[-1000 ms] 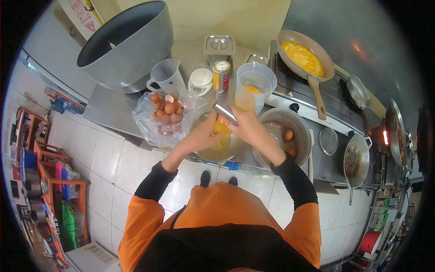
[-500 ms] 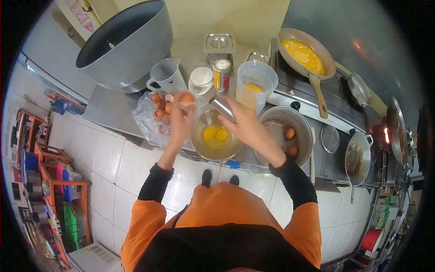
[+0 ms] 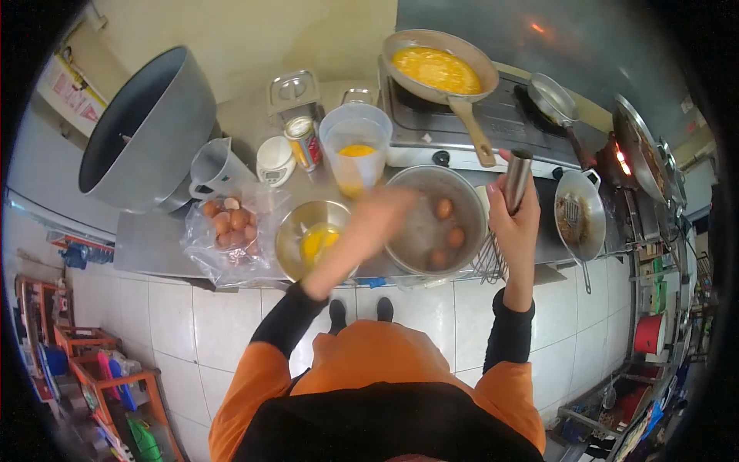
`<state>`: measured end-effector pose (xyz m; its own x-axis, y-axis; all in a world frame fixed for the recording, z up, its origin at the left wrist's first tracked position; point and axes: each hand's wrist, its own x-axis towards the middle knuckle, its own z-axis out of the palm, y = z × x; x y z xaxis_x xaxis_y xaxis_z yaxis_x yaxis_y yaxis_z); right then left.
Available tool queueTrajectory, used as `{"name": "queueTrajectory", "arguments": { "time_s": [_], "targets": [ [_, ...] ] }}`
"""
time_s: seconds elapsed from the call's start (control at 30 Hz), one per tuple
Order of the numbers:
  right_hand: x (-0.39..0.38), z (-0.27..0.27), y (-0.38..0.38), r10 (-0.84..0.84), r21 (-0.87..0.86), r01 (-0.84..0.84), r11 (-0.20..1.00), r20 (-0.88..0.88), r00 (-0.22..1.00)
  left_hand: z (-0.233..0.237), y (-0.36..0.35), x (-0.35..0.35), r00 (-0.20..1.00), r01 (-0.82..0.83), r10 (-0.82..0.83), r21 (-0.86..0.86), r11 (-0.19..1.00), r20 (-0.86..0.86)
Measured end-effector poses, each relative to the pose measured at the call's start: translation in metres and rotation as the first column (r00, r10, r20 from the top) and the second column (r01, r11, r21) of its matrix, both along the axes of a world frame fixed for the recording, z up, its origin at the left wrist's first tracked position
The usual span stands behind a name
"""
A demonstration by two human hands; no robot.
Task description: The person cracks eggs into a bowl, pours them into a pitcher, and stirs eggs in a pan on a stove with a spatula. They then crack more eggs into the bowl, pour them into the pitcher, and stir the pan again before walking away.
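Note:
A whisk (image 3: 490,260) is gripped in my right hand (image 3: 517,219), its metal handle pointing up and its wires hanging down beside the pot (image 3: 400,254). Blurred by motion, my left hand (image 3: 389,212) reaches over the pot's left rim; its fingers cannot be made out. Three brown eggs (image 3: 456,236) lie inside the pot. Under my left forearm stands a steel bowl (image 3: 286,250) with cracked eggs (image 3: 315,245), yolks showing. To its left, a clear plastic bag (image 3: 212,262) carries several brown eggshells (image 3: 231,223).
Behind the bowl stand a jug with yellow liquid (image 3: 356,127), a can (image 3: 303,142), a white scale (image 3: 275,159) and an empty-looking measuring jug (image 3: 219,169). A frying pan of yellow egg (image 3: 439,69) sits on the stove (image 3: 416,138). Another pan (image 3: 581,223) lies right of my whisk.
My left hand has left the eggshells and swung right to the pot. The whisk in my right hand has moved from over the bowl to the pot's right side. The view has turned right.

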<state>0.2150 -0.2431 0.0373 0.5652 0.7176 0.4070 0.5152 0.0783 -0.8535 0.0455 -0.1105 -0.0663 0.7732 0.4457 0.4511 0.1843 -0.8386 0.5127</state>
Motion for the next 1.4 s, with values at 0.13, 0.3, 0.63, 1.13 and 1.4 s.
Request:
{"name": "queueTrajectory", "arguments": {
  "time_s": [0.13, 0.3, 0.63, 1.13, 1.4],
  "targets": [
    [0.009, -0.004, -0.030, -0.083, -0.034, 0.081, 0.996, -0.039, 0.996, -0.069, -0.018, 0.122, 0.903, 0.142, -0.104, 0.062, 0.988, -0.417],
    [0.023, -0.028, -0.070, -0.122, -0.084, 0.119, 0.989, -0.027, 0.992, -0.154, -0.011, 0.193, 0.735, -0.047, 0.184, 0.221, 0.974, -0.653],
    [0.005, -0.034, -0.045, 0.024, -0.174, 0.027, 0.984, 0.286, 0.958, -0.042, -0.003, 0.096, 0.936, 0.105, -0.337, -0.829, 0.550, -0.105],
    [-0.102, -0.056, 0.072, 0.624, -0.318, -0.537, 0.781, 0.431, 0.652, -0.004, 0.005, -0.097, 0.994, 0.008, 0.074, -0.732, 0.681, 0.080],
    [-0.110, -0.058, 0.109, 0.801, -0.284, -0.766, 0.576, 0.012, 0.598, 0.011, 0.003, -0.123, 0.970, 0.002, 0.224, -0.923, 0.385, 0.096]
  ]
}}
